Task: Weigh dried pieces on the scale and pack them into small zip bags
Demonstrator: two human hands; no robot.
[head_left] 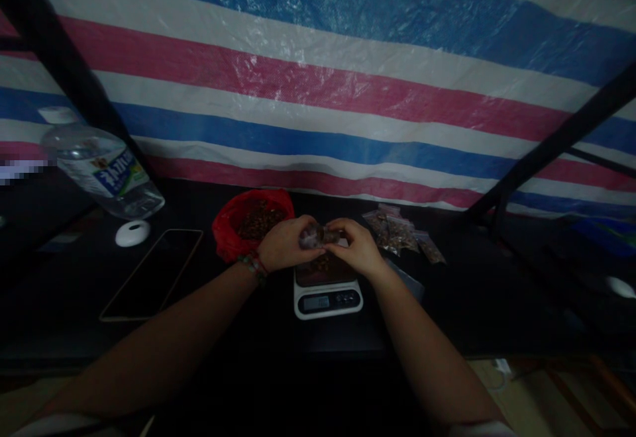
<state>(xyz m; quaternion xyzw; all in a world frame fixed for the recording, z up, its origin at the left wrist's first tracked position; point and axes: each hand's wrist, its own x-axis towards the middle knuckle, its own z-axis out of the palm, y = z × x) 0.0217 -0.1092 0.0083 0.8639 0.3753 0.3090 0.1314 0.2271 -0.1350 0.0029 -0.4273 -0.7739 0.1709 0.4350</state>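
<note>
Both hands meet above a small white kitchen scale (pixel 328 299) on a dark table. My left hand (pixel 283 245) and my right hand (pixel 358 246) are closed on a small clear plastic bag (pixel 318 234) with brown bits inside, held between them over the scale's platform. A few brown pieces lie on the platform. A beaded bracelet sits on my left wrist. Just behind my left hand stands a red plastic bag (pixel 251 222), open and filled with the same brown pieces.
Several filled small clear bags (pixel 400 233) lie to the right of the scale. A phone (pixel 154 271) lies flat at the left, with a white round object (pixel 132 232) and a water bottle (pixel 106 172) behind it. A striped tarp (pixel 348 79) hangs at the back.
</note>
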